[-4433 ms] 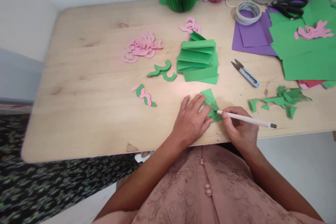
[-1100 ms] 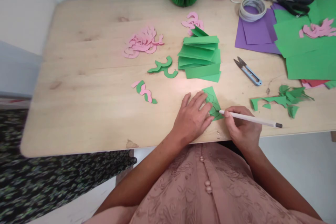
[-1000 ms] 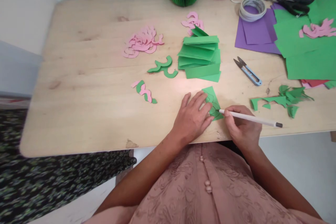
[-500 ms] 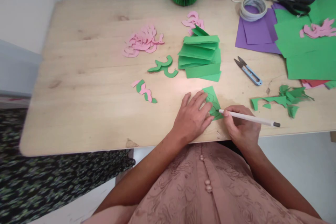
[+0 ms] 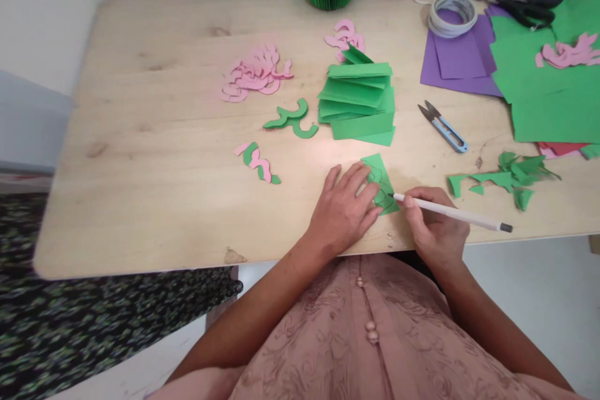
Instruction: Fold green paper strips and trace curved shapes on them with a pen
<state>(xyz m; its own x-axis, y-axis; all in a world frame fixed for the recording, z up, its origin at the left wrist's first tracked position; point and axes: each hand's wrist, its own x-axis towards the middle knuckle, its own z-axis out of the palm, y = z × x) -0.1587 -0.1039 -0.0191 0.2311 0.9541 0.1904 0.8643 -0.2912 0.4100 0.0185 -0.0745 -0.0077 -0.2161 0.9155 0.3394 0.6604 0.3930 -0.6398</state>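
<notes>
The left hand lies flat with its fingers a little spread, its fingertips on a green slip at the near edge of the table, presumably to stop the slip sliding under the point. The right hand pinches a white pen low down, close to the tip, a grip that likely gives fine control; the tip is at the slip's right side, seemingly touching it, beside dark curved lines. The pen slants back over the hand, so the lines can be seen from above (those under the left fingers are hidden). Just beyond the slip, folded green strips lie in a loose stack, handy for either hand. Green scraps lie off to the right, perhaps to be out of the way, with the snips near them, blades parted and pointing away from the body. Pink cutouts and green cutouts sit in separate piles on the left, which looks like sorting by colour, though one small group mixes both.
</notes>
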